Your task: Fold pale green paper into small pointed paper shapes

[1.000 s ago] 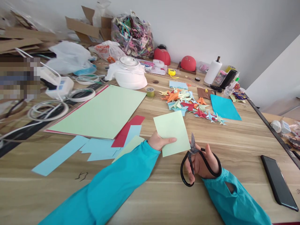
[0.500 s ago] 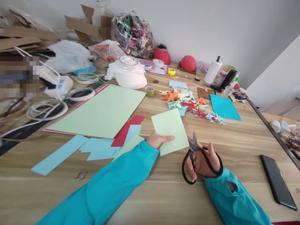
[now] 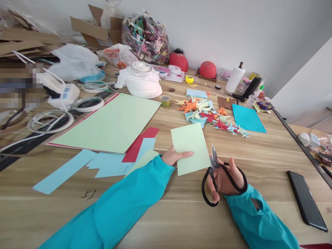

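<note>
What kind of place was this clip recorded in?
Probably a craft workroom: folded paper pieces are heaped on the wooden table, with a thread spool nearby, and the right hand holds scissors.

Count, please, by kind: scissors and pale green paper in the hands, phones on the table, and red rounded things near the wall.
Scissors in the right hand: 1
Pale green paper in the left hand: 1 visible sheet
Phone: 1
Red rounded things: 2
Total: 5
</note>
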`<state>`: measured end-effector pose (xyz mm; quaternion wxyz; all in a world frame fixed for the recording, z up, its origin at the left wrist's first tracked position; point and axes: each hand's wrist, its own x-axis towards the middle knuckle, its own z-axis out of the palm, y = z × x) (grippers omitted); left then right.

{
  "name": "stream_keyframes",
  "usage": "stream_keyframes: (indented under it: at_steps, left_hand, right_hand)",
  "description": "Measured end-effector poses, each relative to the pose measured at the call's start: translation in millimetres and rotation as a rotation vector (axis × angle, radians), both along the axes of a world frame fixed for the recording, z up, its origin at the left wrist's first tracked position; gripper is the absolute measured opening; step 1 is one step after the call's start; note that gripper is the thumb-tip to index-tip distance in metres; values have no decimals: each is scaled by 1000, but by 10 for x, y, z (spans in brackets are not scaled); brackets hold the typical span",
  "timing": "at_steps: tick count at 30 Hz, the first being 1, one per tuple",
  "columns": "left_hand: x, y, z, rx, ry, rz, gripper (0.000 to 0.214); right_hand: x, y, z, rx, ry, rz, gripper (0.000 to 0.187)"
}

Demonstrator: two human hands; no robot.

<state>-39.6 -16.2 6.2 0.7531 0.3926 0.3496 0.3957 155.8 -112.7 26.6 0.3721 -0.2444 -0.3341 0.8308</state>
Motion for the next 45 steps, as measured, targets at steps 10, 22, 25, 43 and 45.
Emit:
stream_keyframes:
  at_steps: [10,22,25,43,45]
  left_hand:
    - [19,27,55,-78,37,131,50]
    - [43,15,34,-27,53,137,57]
    - [38,14,36,-38,67,129,55]
    - [36,44,27,-29,69,169,56]
    - [40,36,30,-34,64,164,55]
  right_hand:
    - [-1,-15,22,6,-40,31,79]
    - [27,-6,13,-123,-72,19,81]
    - [31,-12,4,-144,-64,6,78]
    - [52,-31,-69,11,-61,37,64]
    - [45,-31,-58,6,-86,16,61]
